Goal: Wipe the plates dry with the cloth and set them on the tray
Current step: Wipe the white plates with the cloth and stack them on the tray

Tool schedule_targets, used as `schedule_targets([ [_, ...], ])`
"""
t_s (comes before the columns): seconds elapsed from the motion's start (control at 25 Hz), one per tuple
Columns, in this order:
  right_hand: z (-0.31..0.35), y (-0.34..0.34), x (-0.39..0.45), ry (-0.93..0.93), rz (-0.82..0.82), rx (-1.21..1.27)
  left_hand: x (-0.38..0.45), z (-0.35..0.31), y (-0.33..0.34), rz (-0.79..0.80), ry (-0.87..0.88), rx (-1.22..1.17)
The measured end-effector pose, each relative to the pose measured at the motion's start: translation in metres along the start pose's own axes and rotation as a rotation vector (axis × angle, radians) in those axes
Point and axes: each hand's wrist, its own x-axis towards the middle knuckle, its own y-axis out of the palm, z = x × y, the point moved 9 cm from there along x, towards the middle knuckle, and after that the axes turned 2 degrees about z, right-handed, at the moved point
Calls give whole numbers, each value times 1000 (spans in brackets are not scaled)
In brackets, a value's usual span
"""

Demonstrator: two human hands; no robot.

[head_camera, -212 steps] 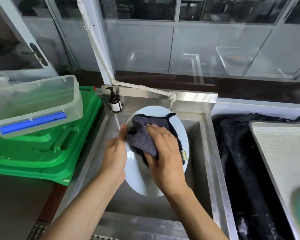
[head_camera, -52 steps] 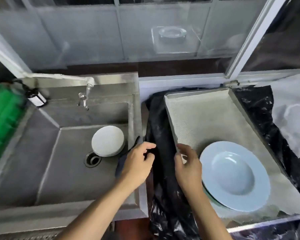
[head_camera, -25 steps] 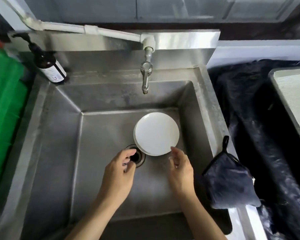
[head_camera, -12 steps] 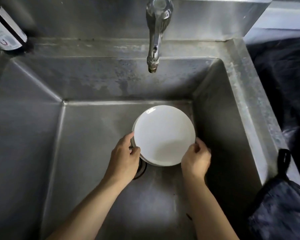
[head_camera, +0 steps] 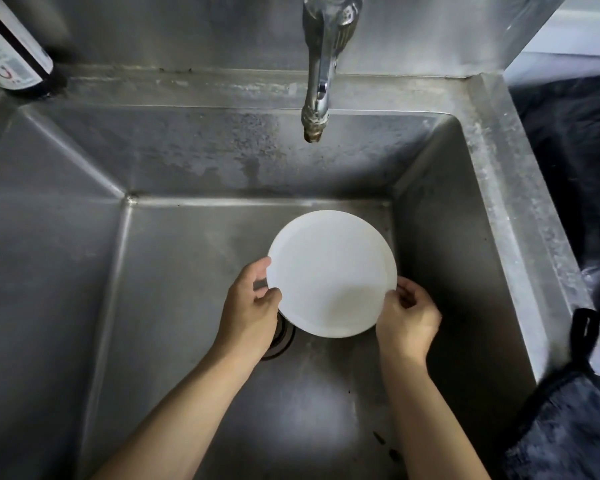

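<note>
Steel sink (head_camera: 84, 271) fills the view, tap (head_camera: 317, 64) overhead. Dark cloth (head_camera: 568, 427) draped over the sink's right rim. White plate (head_camera: 331, 273) sits low in the basin, left hand (head_camera: 252, 308) pinching its left edge, right hand (head_camera: 407, 318) curled on its right edge, drain (head_camera: 281, 341) just beside.

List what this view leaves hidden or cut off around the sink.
- Drain: mostly covered by the left hand and the white plate, head view.
- Any plates below the top one: hidden by it.
- Bottle: top cut off by the frame edge.
- Cloth: runs off the lower right corner.
- Tray: out of frame.
</note>
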Motion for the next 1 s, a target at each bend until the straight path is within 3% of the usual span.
schedule_targets([
  [0.4, 32, 1, -78, -114, 185, -52, -70, 13, -73, -251, -51, -104],
  [0.68, 62, 22, -128, -182, 423, -386, -122, 60, -121, -368, -263, -192],
  [1.0, 75, 22, -151, -132, 482, -617, -142, 69, -134, -415, -384, -353],
])
